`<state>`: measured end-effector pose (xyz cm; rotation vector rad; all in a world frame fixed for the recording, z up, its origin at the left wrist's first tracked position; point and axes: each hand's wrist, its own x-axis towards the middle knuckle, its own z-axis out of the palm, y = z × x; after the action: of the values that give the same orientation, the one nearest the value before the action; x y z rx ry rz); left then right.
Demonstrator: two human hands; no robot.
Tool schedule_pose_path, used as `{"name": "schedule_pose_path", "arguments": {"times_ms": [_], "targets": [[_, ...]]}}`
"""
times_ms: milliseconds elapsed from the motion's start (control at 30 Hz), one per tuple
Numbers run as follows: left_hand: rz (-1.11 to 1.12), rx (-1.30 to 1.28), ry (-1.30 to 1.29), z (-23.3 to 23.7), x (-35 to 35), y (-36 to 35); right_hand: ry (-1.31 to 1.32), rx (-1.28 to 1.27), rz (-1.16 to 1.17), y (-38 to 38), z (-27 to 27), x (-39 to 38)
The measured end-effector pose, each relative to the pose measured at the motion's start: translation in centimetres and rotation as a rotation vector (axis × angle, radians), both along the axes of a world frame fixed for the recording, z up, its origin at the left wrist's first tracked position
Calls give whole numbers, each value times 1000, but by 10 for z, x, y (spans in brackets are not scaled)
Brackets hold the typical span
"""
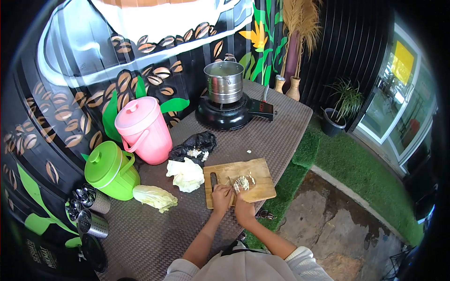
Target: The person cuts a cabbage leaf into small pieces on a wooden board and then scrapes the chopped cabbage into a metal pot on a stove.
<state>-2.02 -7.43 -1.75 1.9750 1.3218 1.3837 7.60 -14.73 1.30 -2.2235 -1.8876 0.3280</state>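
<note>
A wooden cutting board (265, 180) lies on the table in front of me, with a dark elongated slot or handle shape near its left end. Small pale chopped pieces (243, 183) lie on its middle. My left hand (221, 197) is closed at the board's near left part, and a thin blade-like edge shows by its fingertips. Close to its right, my right hand (244, 210) is bent with curled fingers over the near edge, just below the pieces; I cannot tell what it grips. Left of the board are pale cabbage leaves (186, 175) and a longer cabbage piece (155, 197).
A black plastic bag (193, 146) lies behind the leaves. Pink (144, 131) and green lidded buckets (112, 171) stand at the left, near metal cutlery holders (93, 223). At the back, a steel pot (224, 83) sits on a black portable stove (224, 114). The table's right edge borders artificial grass.
</note>
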Motion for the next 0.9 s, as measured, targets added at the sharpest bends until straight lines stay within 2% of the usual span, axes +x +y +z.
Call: {"name": "schedule_pose_path", "arguments": {"times_ms": [167, 333, 467, 567, 733, 900], "targets": [[-6, 24, -36, -3, 0, 0, -19, 52, 51, 12, -8, 8], [4, -3, -8, 2, 0, -3, -5, -5, 142, 9, 19, 23], [16, 8, -17, -5, 1, 1, -35, -54, 72, 0, -7, 9], [-4, 40, 4, -8, -1, 1, -93, 85, 33, -3, -22, 3], [20, 12, 10, 2, 2, -6, 51, -19, 91, 15, 6, 15], [78, -24, 2, 2, 5, -9, 50, 16, 92, 9, 5, 11]]}}
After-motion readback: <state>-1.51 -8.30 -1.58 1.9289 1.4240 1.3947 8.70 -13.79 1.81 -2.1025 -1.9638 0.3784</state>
